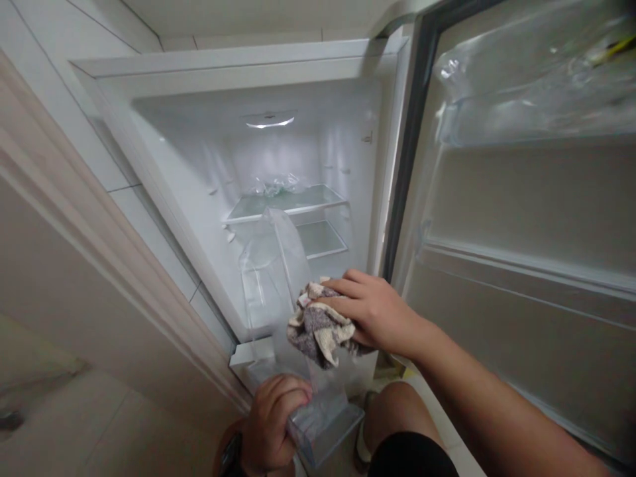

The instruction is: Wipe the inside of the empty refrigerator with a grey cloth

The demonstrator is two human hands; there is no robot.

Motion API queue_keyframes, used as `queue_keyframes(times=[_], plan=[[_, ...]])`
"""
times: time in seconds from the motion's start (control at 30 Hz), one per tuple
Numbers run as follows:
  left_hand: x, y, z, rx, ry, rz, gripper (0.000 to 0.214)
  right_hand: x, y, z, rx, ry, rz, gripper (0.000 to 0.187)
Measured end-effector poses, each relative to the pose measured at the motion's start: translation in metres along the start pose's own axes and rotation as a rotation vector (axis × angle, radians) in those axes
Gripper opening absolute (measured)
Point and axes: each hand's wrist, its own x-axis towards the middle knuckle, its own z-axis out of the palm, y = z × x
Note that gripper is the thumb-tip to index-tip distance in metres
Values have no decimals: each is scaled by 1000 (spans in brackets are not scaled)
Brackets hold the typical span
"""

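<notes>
Refrigerator (238, 61) stands open, its door (517, 205) swung out at the right of the view. Clear plastic bin (330, 424) is tilted in front of the opening, its near end clasped by the left hand (278, 411), fingers curled over the wall; the right hand (380, 311) holds a bunched grey-and-cream cloth (318, 328) against or just above the bin, contact indeterminable.

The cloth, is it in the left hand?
No, the right hand holds the cloth; the left hand grips the clear plastic bin.
</notes>
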Motion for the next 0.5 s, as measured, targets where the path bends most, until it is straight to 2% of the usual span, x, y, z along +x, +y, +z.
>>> queue_keyframes(times=[0.13,0.23,0.4,0.5], plan=[[0,5,2,-28,26,-24,27,47,31,-1,-65,85,54,46],[-5,7,5,-17,57,-60,21,86,46,-8,-129,129,91,41],[-11,7,7,-25,88,-37,26,145,59,-17,-181,172,97,30],[-12,5,6,-54,113,-44,28,170,61,-19,-200,177,80,28]])
